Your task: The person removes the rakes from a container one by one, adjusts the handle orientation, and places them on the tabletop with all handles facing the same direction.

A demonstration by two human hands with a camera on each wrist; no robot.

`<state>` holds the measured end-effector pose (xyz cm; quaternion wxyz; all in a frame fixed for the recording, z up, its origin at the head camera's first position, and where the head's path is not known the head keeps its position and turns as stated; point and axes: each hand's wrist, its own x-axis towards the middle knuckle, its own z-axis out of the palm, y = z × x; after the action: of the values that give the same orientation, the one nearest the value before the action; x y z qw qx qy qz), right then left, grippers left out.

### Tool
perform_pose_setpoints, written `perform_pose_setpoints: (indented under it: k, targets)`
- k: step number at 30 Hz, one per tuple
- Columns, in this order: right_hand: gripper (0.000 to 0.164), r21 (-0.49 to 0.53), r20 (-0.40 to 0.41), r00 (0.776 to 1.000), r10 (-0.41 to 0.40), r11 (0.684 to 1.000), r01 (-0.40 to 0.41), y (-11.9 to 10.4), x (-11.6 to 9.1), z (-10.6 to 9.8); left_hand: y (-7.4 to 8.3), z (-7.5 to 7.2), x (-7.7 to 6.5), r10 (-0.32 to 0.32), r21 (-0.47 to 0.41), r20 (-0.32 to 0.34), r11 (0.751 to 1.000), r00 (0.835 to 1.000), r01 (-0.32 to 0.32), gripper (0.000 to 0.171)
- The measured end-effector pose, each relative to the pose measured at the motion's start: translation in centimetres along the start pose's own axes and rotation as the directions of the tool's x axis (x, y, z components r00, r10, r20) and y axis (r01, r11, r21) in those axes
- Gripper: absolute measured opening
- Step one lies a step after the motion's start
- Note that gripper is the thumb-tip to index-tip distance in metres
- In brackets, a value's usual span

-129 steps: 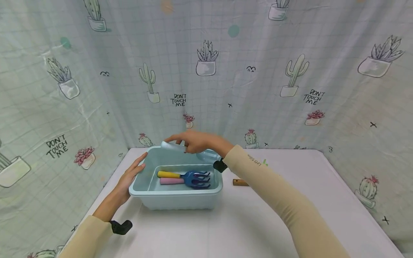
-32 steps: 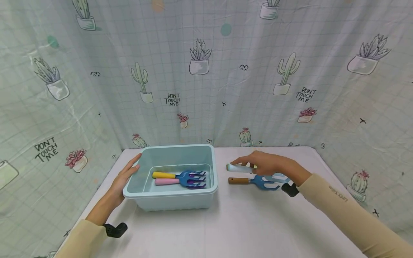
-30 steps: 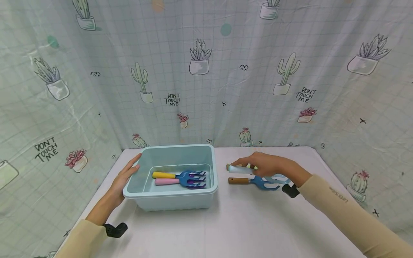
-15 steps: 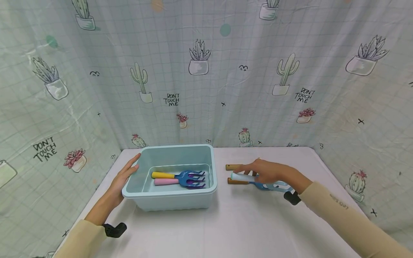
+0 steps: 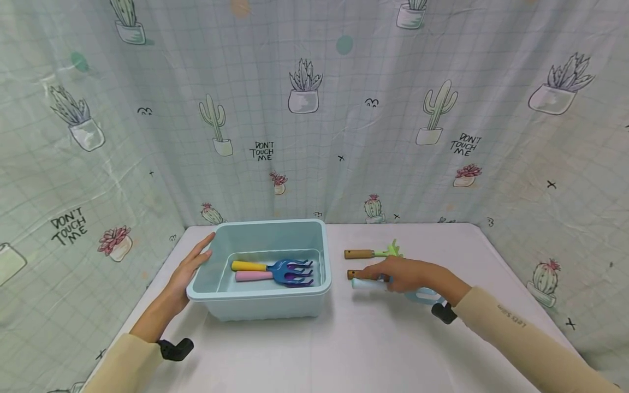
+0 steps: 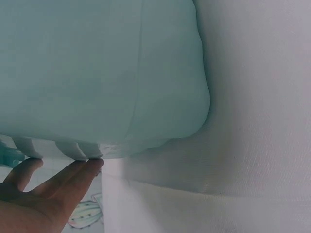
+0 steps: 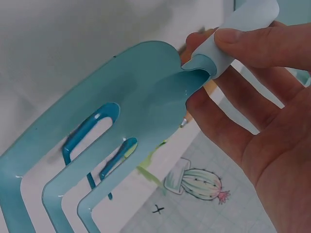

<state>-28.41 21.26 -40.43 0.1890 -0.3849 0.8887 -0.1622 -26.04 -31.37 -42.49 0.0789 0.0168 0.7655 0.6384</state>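
Observation:
My right hand [image 5: 408, 274] grips the pale blue handle of a light blue garden hand fork [image 7: 146, 82], thumb on top, tines toward the wrist. It is close over the table, just in front of a wooden-handled blue fork [image 5: 355, 274], whose head is mostly hidden by the hand. My left hand [image 5: 184, 273] rests with extended fingers against the left side of a light blue plastic bin [image 5: 260, 295]; its fingertips are at the rim in the left wrist view. Inside the bin lie a yellow-handled blue fork [image 5: 250, 266] and a pink-handled purple one [image 5: 253, 276].
Behind the right hand, a small green rake [image 5: 358, 254] with a wooden handle lies on the white table [image 5: 314, 355]. A cactus-print curtain [image 5: 344, 131] hangs around the back and sides.
From above the bin, my right hand has carried the light blue fork right, over the wooden-handled tools, then lower and nearer me, uncovering the green rake. My left hand has stayed at the bin.

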Motion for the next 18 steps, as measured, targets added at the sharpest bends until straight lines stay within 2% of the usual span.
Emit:
perform_pose_setpoints:
  k: [9, 18]
  targets:
    - [0.079, -0.010, 0.037, 0.998, 0.054, 0.999, -0.054, -0.2, 0.2, 1.9, 0.1, 0.0, 0.0, -0.006, 0.002, -0.001, 1.000, 1.000, 0.006, 0.064]
    - [0.078, -0.049, 0.037, 0.995, 0.091, 0.995, -0.089, -0.4, 0.3, 3.2, 0.2, 0.1, -0.2, -0.001, 0.007, -0.002, 1.000, 1.000, 0.001, 0.064]
